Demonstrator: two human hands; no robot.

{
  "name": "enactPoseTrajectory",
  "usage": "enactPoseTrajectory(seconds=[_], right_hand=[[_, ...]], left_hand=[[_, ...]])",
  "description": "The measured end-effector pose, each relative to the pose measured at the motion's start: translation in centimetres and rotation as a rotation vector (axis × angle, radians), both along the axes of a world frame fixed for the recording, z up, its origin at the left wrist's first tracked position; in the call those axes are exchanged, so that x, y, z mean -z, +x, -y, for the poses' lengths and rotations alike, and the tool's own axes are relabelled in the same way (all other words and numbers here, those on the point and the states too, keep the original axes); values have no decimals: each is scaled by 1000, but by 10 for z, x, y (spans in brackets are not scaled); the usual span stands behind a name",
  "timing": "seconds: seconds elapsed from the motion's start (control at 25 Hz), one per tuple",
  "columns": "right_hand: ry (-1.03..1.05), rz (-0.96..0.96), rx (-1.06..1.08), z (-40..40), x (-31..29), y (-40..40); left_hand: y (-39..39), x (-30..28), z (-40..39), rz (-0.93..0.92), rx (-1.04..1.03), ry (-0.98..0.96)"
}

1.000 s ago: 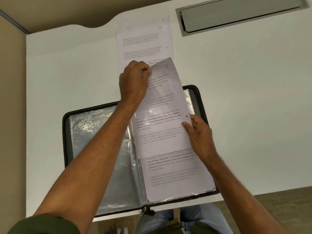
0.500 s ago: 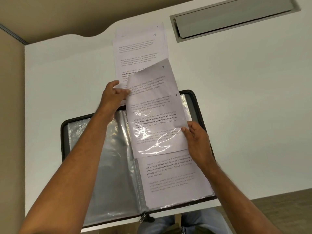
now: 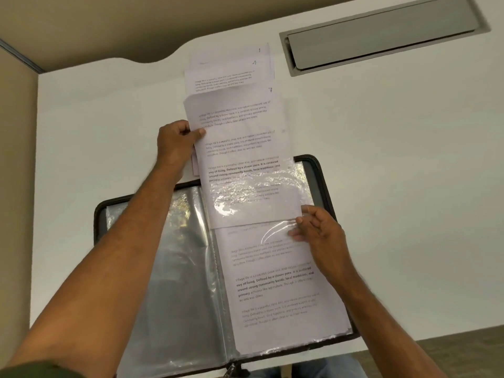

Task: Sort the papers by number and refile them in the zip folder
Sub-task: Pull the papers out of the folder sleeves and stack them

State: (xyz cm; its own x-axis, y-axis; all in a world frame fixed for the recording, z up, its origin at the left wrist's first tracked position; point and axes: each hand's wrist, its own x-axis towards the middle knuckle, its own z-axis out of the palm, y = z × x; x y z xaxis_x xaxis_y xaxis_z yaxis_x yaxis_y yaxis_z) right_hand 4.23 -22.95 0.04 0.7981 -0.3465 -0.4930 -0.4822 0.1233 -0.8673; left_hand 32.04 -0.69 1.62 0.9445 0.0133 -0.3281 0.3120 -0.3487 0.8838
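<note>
A black zip folder (image 3: 323, 175) lies open on the white desk, its clear plastic sleeves (image 3: 185, 263) spread flat. The sheet numbered 7 (image 3: 245, 148) sticks out of the right-hand sleeve, its lower part still under shiny plastic. My left hand (image 3: 177, 144) pinches this sheet's left edge. At the sheet's bottom right corner, my right hand (image 3: 316, 227) pinches the edge of the plastic sleeve. Another printed page (image 3: 275, 290) lies in the sleeve below. Further back, a small stack of papers (image 3: 229, 69) shows the numbers 1 and 4.
A grey metal cable flap (image 3: 381, 34) is set into the desk at the back right. The desk's curved back edge (image 3: 152, 60) runs behind the stack. Bare white desk (image 3: 409, 173) lies right of the folder, and my knees show below the front edge.
The sheet numbered 7 has slid further out of the sleeve, away from me toward the stack. My left hand shifted from the sheet's top to its left edge.
</note>
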Motion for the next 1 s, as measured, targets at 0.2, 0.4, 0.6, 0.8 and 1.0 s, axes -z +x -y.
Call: enactPoseTrajectory(seconds=[0.2,0.4,0.6,0.8,1.0], right_hand=[[-8,-52,-16,1,-1,1],[9,-50,-26,3,1,2],[-22,-67,-28,3,2,6],[-45,-82,-26,2,-2,8],[45,-180,-184,1,-37,9]], left_hand=[[55,11,7,112,-85,82],[87,24,16,133,-121,187],[99,38,17,160,-99,445],[75,32,9,153,-17,426],[-65,16,-13,389,151,570]])
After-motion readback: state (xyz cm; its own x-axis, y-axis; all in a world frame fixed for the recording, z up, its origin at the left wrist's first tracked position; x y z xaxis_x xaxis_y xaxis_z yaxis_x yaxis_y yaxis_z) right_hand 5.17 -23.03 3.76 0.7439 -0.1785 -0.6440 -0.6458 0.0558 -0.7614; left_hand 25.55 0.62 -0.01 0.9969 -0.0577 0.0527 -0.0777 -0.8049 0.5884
